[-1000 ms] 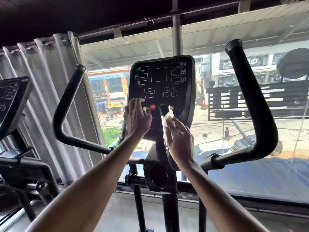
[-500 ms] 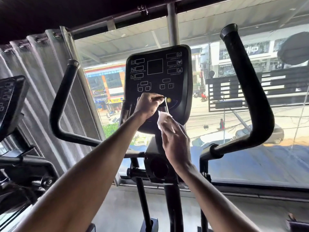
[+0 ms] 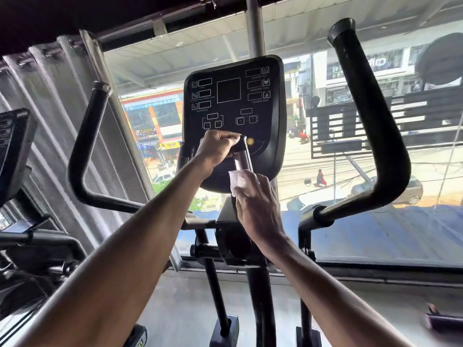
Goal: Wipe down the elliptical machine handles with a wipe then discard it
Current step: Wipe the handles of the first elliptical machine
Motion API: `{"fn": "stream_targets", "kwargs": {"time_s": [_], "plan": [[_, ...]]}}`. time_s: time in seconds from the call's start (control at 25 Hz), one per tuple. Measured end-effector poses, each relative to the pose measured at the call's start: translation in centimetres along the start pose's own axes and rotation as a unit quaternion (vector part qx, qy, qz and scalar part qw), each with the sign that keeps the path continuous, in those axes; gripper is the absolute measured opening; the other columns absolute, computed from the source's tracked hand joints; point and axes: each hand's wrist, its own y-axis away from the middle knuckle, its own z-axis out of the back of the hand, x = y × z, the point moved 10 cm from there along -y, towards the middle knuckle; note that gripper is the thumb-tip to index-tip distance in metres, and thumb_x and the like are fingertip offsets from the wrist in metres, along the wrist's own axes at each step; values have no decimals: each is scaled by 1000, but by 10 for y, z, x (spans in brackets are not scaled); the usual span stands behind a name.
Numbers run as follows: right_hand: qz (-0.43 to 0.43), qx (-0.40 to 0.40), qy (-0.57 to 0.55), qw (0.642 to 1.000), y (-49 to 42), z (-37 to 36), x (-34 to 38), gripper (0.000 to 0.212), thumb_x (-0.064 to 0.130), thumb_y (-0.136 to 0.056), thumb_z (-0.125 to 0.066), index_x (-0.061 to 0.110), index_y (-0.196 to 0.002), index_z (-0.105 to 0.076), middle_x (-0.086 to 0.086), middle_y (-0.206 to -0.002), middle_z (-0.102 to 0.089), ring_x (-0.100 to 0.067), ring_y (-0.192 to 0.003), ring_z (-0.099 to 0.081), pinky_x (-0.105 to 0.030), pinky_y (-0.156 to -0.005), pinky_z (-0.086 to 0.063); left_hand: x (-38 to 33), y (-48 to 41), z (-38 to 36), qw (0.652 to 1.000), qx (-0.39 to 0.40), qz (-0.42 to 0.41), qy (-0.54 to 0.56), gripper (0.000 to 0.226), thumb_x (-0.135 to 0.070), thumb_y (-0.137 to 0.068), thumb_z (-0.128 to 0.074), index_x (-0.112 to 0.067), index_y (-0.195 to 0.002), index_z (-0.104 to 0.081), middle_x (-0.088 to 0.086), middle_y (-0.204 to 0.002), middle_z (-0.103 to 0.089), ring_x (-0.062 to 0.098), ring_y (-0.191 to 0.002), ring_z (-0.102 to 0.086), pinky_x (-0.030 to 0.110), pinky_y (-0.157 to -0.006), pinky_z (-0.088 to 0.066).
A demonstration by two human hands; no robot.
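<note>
A gym: an elliptical machine (image 3: 233,126) faces a street-view window (image 3: 313,159), another machine's console (image 3: 13,146) left of it.

we see a white wipe (image 3: 238,180) and a black inner handle (image 3: 242,159) with a dull brownish-grey band. the console (image 3: 233,96) is black, marked with thin white outlined boxes and small icons, and it carries one yellow button (image 3: 250,141). the right handle (image 3: 370,121) and left handle (image 3: 82,151) are plain black. the curtain (image 3: 50,108) is grey, in vertical stripes of light and shadow. outside we make out a building (image 3: 155,116) banded in orange, blue and white, and a walker (image 3: 320,177) in red.
</note>
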Motion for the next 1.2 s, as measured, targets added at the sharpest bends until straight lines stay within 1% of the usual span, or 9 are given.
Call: {"fn": "stream_targets", "kwargs": {"time_s": [0.2,0.32,0.4,0.48,0.56,0.76,0.96,1.12,1.2], "plan": [[-235,-106,-230,938,-13,13,-54,24,15,-93,-67,16,-116,-74,1,-115,-74,-8,-92,-71,-28,-80,-60,-1,5,3,999,-30,-3,-28,18,-28,-93,-70,-24,-107,-81,-8,-101,-78,10,-106,-71,35,-104,-54],[-322,-42,-333,885,-1,-4,-71,23,25,-100,-61,12,-97,-79,18,-59,-67,10,-52,-57,-17,-52,-46,-7,12,3,998,-50,-20,-25,20,-23,-97,-66,-19,-112,-79,-11,-99,-75,7,-105,-69,32,-106,-52],[-421,34,-486,765,3,-33,-80,32,30,-99,-62,13,-76,-77,17,-48,-59,5,-44,-54,-16,-48,-44,-8,16,2,997,-68,-22,-23,21,-21,-99,-64,-17,-114,-78,-9,-103,-76,5,-103,-68,30,-105,-52],[-464,47,-575,673,5,-52,-84,21,33,-94,-68,18,-90,-82,5,-78,-77,-12,-75,-73,-31,-74,-60,-8,18,1,996,-80,-28,-36,22,-23,-100,-63,-18,-116,-78,-8,-108,-76,6,-104,-67,31,-104,-51],[-434,-2,-565,702,5,-49,-92,18,24,-93,-71,13,-104,-80,1,-92,-79,-15,-84,-73,-33,-77,-58,-8,20,2,995,-84,-36,-42,24,-25,-100,-63,-18,-117,-77,-6,-109,-77,8,-106,-68,32,-105,-51],[-372,-45,-484,790,3,-34,-97,28,19,-95,-69,0,-75,-75,0,-55,-64,-6,-51,-48,-22,-53,-34,-12,21,2,993,-94,-43,-56,24,-24,-100,-63,-18,-118,-77,-7,-106,-76,8,-108,-66,25,-101,-50],[-310,-65,-368,874,20,-8,-73,25,24,-97,-66,6,-112,-74,1,-101,-76,22,-73,-61,-12,-70,-56,-8,20,1,992,-100,-39,-65,25,-24,-100,-63,-17,-120,-76,-11,-104,-73,3,-102,-65,3,-83,-46],[-169,-123,-226,951,35,13,-40,32,16,-97,-67,13,-129,-68,-6,-128,-67,-9,-115,-65,-26,-97,-55,-3,17,0,994,-94,-33,-37,24,-28,-97,-64,-20,-115,-78,-8,-102,-77,13,-102,-72,37,-97,-57],[-140,-122,-182,966,43,15,-35,37,16,-97,-66,17,-134,-65,-10,-132,-66,-21,-119,-64,-32,-96,-56,-4,19,0,994,-95,-29,-37,23,-27,-98,-64,-20,-114,-78,-9,-98,-76,13,-101,-72,39,-98,-57]]}}
